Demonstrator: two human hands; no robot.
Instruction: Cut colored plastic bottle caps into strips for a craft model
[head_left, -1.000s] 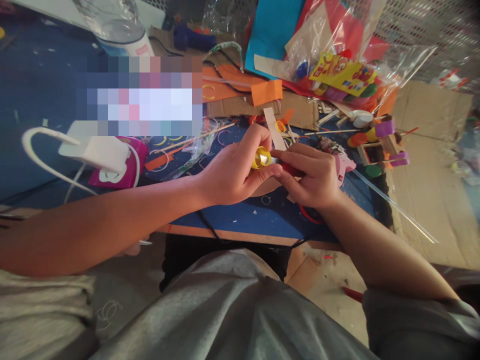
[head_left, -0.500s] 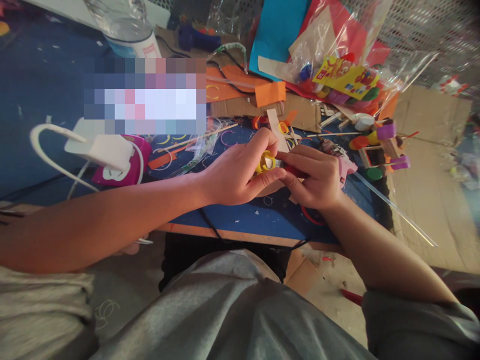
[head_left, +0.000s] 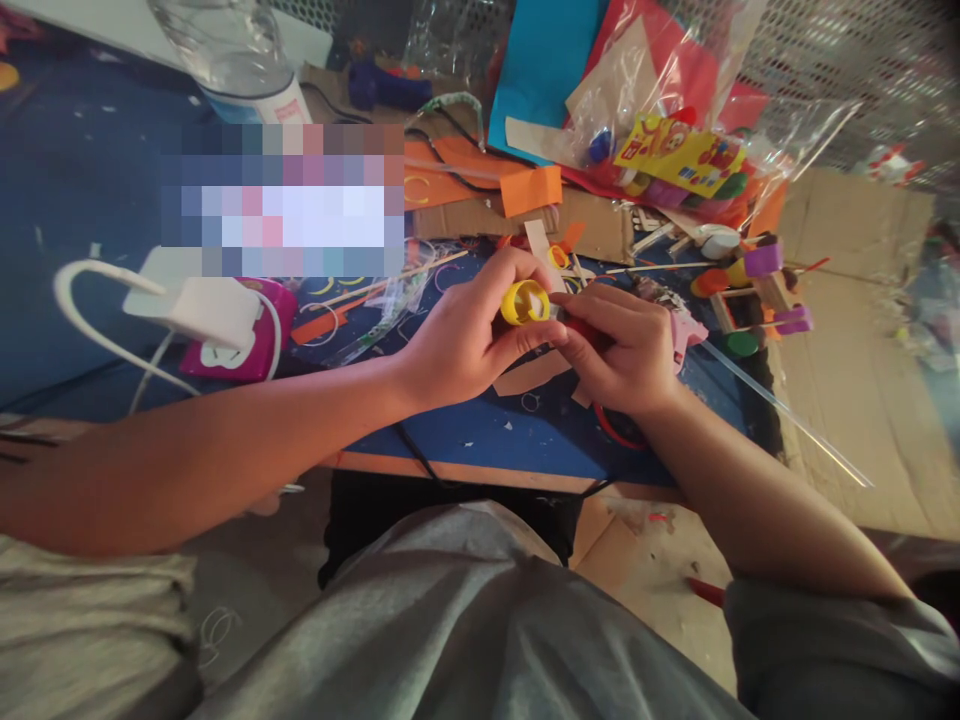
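My left hand (head_left: 469, 335) is closed around a small round yellow plastic cap (head_left: 517, 303), thumb below and curled index finger above. The cap's hollow side faces up and right, and something whitish shows inside it. My right hand (head_left: 626, 345) pinches a red-handled tool (head_left: 587, 333) with a short grey metal tip at the cap's right side. Most of this tool is hidden by the fingers. The two thumbs meet just below the cap. Under my right wrist a red loop (head_left: 616, 428) shows; I cannot tell whether it belongs to the tool.
A pink power strip (head_left: 274, 325) with a white plug (head_left: 199, 310) stands left, near a water bottle (head_left: 240, 65). Paper strips and sticks litter the blue table (head_left: 457, 440). Wheeled stick models (head_left: 769, 290) and cardboard (head_left: 855, 380) lie right; a plastic bag (head_left: 682, 155) lies behind.
The yellow cap has turned in my left hand, so more of its rim and outer wall shows. Both hands keep their grip. The whole view has shifted slightly.
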